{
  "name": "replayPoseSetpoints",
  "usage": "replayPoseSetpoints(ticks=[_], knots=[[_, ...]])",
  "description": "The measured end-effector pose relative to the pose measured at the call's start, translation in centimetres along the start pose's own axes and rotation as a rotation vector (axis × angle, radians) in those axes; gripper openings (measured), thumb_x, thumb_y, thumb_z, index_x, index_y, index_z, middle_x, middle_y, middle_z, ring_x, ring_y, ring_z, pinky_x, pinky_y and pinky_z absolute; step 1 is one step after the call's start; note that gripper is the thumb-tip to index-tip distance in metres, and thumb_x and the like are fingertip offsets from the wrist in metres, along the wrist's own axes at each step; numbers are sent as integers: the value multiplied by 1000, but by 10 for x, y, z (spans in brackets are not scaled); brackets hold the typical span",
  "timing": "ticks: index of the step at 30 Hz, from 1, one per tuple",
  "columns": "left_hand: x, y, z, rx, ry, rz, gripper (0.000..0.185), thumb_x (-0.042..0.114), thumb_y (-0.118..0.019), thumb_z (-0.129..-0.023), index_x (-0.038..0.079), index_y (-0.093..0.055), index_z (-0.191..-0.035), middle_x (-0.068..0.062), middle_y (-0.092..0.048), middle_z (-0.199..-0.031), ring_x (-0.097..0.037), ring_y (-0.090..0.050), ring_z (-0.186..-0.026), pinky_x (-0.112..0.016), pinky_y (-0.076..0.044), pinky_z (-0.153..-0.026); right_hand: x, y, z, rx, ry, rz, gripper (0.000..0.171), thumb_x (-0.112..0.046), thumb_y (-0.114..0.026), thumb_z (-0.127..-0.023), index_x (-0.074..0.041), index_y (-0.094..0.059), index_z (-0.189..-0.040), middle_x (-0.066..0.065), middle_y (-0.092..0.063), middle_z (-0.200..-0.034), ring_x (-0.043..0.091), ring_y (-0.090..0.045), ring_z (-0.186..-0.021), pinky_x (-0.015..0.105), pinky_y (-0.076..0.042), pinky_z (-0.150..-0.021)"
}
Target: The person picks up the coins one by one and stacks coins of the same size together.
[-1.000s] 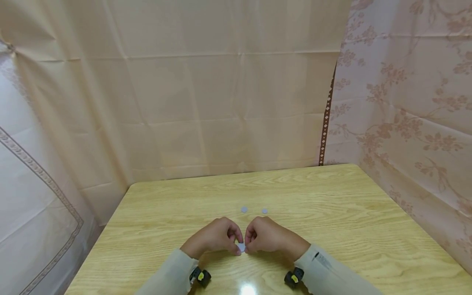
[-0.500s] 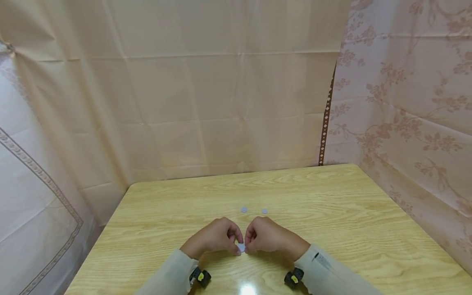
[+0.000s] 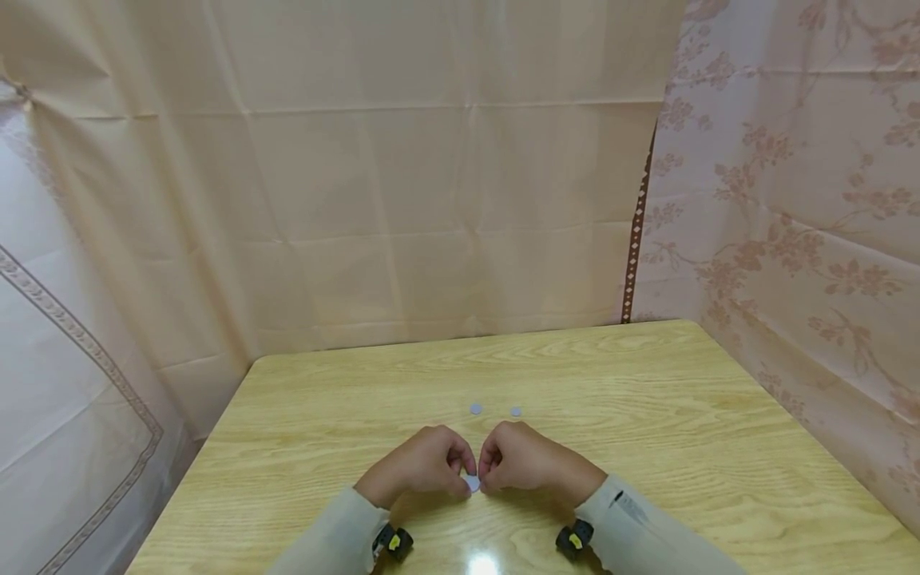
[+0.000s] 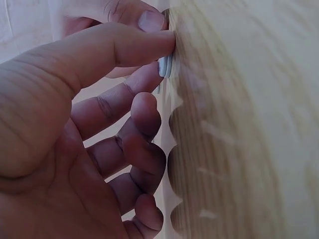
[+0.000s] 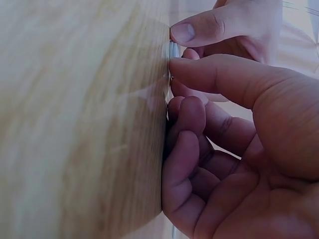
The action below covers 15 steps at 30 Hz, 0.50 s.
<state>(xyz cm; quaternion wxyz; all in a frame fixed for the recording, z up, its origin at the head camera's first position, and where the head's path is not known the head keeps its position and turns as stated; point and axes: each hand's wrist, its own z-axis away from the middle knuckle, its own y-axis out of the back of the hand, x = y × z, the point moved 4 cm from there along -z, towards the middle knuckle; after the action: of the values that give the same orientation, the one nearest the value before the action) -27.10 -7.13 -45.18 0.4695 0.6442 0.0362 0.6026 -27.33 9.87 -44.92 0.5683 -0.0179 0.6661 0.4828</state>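
Close to the table's near side, a small pale round disc (image 3: 472, 483) lies between my two hands. From the wrist views it looks like thin layers, one on another, flat on the wood (image 4: 166, 67). My left hand (image 3: 426, 460) pinches its left edge between thumb and index finger, the other fingers loosely bent. My right hand (image 3: 523, 458) pinches the opposite edge with thumb and index finger, its remaining fingers curled against the tabletop. The fingertips partly cover the disc. Just beyond the hands lie two more pale discs, a left one (image 3: 476, 408) and a slightly smaller right one (image 3: 516, 412).
The wood-grain table (image 3: 345, 399) reaches out on both sides of the hands. A beige curtain (image 3: 431, 200) hangs behind its far edge, and a flowered curtain (image 3: 805, 239) runs along the right. A light glare (image 3: 482, 564) shows at the near edge.
Both hands and the disc between them have shifted very slightly to the right. The grip looks the same, and the two far discs have stayed in place.
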Motion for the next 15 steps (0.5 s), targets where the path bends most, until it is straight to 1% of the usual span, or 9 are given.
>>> replayPoseSetpoints(ticks=[6, 15], knots=[[1, -1, 0, 7, 9, -16, 18, 4, -85, -73, 16, -75, -82, 5, -57, -62, -6, -47, -55, -22, -38, -53, 1, 1, 0, -8, 1, 4, 12, -9, -82, -83, -17, -75, -77, -8, -68, -66, 4, -53, -56, 21, -44, -53], [-2, 3, 3, 12, 16, -23, 17, 9, -87, -75, 16, -75, -83, 4, -59, -63, -7, -47, -54, -22, -37, -52, 2, 4, 0, -16, -1, 0, 8, -9, -82, -84, -13, -76, -82, -6, -71, -72, 6, -58, -60, 21, -48, -56]])
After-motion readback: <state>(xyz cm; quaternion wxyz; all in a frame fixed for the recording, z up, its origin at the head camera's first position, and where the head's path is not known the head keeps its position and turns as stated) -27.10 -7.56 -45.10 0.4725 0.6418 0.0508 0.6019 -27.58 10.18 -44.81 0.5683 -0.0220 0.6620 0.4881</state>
